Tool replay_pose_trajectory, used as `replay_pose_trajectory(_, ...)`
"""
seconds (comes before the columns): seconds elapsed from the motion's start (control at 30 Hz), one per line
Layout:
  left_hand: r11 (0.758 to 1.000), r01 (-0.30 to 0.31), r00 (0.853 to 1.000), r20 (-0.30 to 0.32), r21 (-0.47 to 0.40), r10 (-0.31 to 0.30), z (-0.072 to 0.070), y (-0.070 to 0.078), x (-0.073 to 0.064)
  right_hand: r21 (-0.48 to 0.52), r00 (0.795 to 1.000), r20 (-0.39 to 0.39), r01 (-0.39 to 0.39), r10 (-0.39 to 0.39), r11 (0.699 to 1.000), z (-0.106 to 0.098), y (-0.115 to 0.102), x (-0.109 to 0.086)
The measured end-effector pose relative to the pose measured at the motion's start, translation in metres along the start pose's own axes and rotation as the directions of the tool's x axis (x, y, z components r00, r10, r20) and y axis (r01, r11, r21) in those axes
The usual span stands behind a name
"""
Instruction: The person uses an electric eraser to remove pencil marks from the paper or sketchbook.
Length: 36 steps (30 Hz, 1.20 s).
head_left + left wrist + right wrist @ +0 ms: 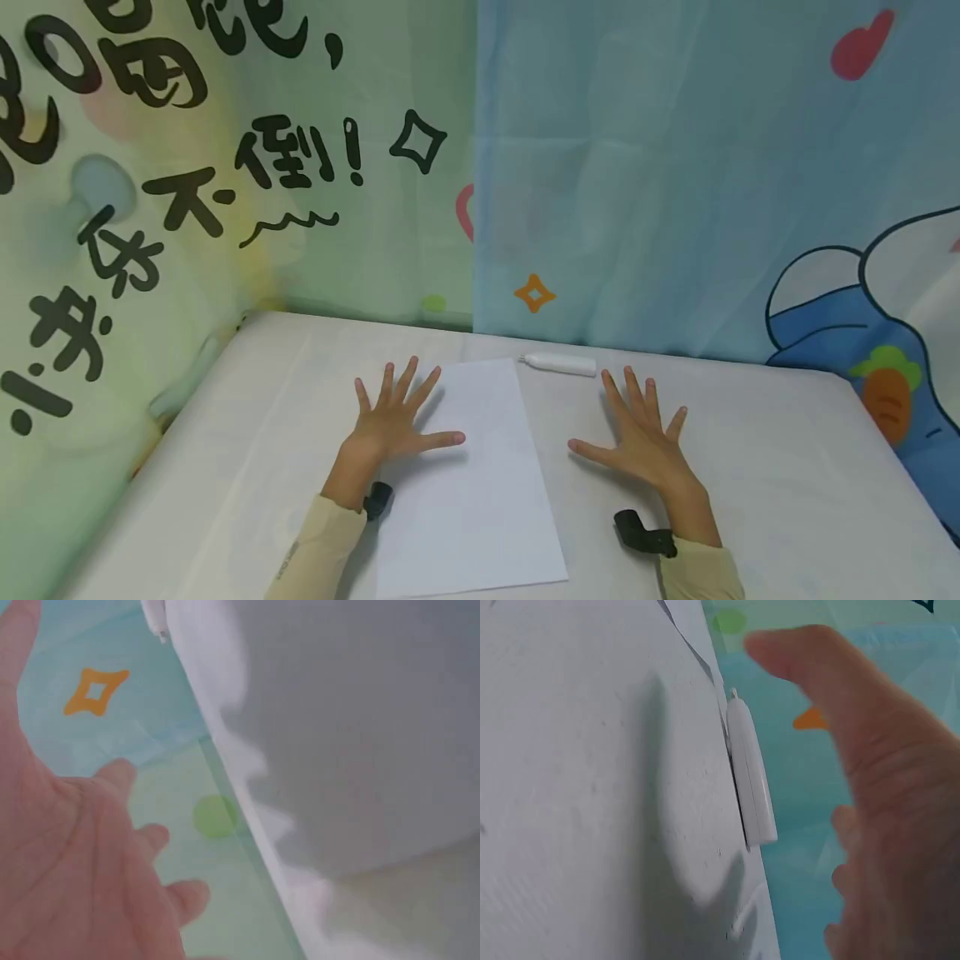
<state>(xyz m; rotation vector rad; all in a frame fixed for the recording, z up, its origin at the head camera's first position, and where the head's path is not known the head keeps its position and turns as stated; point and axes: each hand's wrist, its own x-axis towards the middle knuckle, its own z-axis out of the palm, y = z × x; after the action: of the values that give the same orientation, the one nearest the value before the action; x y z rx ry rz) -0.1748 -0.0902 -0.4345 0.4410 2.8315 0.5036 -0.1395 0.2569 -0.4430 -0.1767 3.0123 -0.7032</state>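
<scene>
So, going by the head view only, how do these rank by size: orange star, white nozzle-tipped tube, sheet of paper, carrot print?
Largest to smallest, as they look:
1. Sheet of paper
2. Carrot print
3. White nozzle-tipped tube
4. Orange star

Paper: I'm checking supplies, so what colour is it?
The paper is plain white; the head view shows it best.

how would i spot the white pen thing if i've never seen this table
Start at the white table and go to its far edge, below the blue backdrop. There, between the far right corner of the paper sheet and the right hand, lies a white pen-like tube. Unlike the flat sheet, it has a thick body narrowing to a thin tip that points left.
</scene>
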Motion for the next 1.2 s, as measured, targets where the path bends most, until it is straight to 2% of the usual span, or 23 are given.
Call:
replay_pose_trajectory(0.23, 0.990, -0.141, 0.990, -0.028, -0.008, 0.141, -0.007, 0.003, 0.000, -0.047, 0.996, -0.069, 0.058, -0.061, 0.997, -0.008, -0.002, 0.005)
replay_pose_trajectory(0.4, 0.982, -0.188, 0.982, -0.003, -0.012, 0.188, 0.000, 0.001, -0.005, -0.078, 0.992, -0.078, 0.090, -0.096, 0.993, -0.011, -0.005, 0.014)
replay_pose_trajectory(0.53, 0.983, -0.175, 0.983, 0.052, -0.047, 0.177, 0.007, 0.002, -0.016, -0.088, 0.992, -0.061, 0.105, -0.110, 0.991, -0.004, -0.010, 0.023)
replay_pose_trajectory(0.67, 0.988, -0.150, 0.983, 0.110, 0.023, 0.147, 0.013, 0.003, -0.022, -0.020, 0.989, -0.081, 0.123, -0.124, 0.992, 0.007, -0.012, 0.032)
replay_pose_trajectory(0.83, 0.986, -0.147, 0.984, 0.113, 0.078, 0.138, 0.017, 0.005, -0.021, 0.138, 0.982, -0.150, 0.137, -0.116, 0.981, 0.015, -0.003, 0.046)
replay_pose_trajectory(1.0, 0.988, -0.146, 0.984, 0.112, 0.045, 0.140, 0.014, 0.008, -0.023, 0.251, 0.983, -0.155, 0.138, -0.101, 0.958, 0.018, 0.009, 0.056)
replay_pose_trajectory(1.2, 0.991, -0.134, 0.984, 0.120, -0.014, 0.135, 0.012, 0.013, -0.024, 0.310, 0.977, -0.156, 0.186, -0.143, 0.932, 0.020, 0.018, 0.068)
